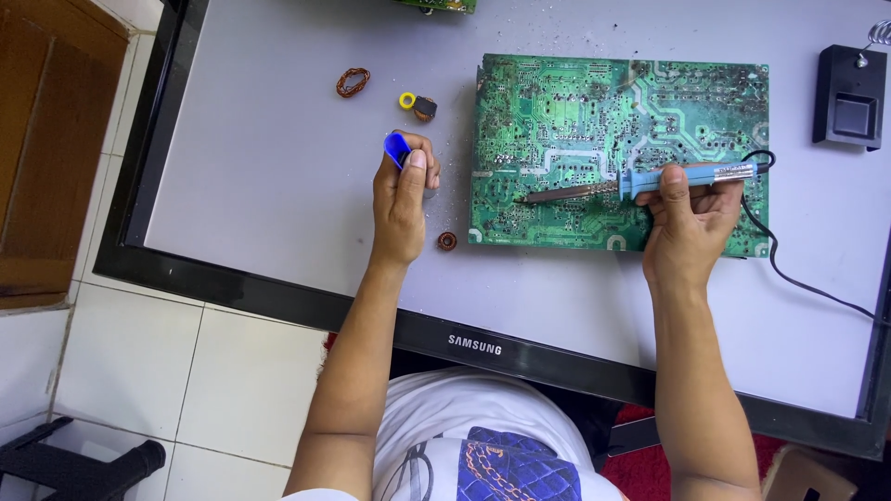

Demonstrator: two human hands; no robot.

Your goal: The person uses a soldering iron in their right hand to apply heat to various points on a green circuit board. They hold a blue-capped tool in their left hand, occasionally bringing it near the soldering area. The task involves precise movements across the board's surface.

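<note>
- Green circuit board (594, 139) lies solder side up on a grey panel (260, 167) with a black frame; everything below is placed relative to this board.
- Right hand (691, 218) sits at the board's lower right, fingers closed around the blue handle of a soldering iron (650, 181). The iron lies nearly level over the board, tip pointing left toward the board's middle.
- Can't tell if the tip touches the board.
- Left hand (401, 199) is just left of the board, clenched on a small blue tool (396, 147). Only its top end shows above the thumb; the rest is hidden in the fist, kind unclear.
- Black cord (798, 278) runs from the iron's rear off the right edge of the frame.
- Black stand (849, 97) is right of the board, well apart from it, its top cut off.
- Left of the board's top corner: yellow ring (406, 99) touching a small dark part (425, 108); copper wire coil (353, 82) farther left.
- Small brown coil (447, 241) lies just off the board's lower left corner.
- Second green board (441, 5) above is mostly cut off.
- Grey specks are scattered on the panel around the board's left edge.
- White floor tiles (139, 371) lie beyond the panel's left edge; wooden furniture (46, 139) stands far left.
- Open panel room: left of the coil and below the board.
</note>
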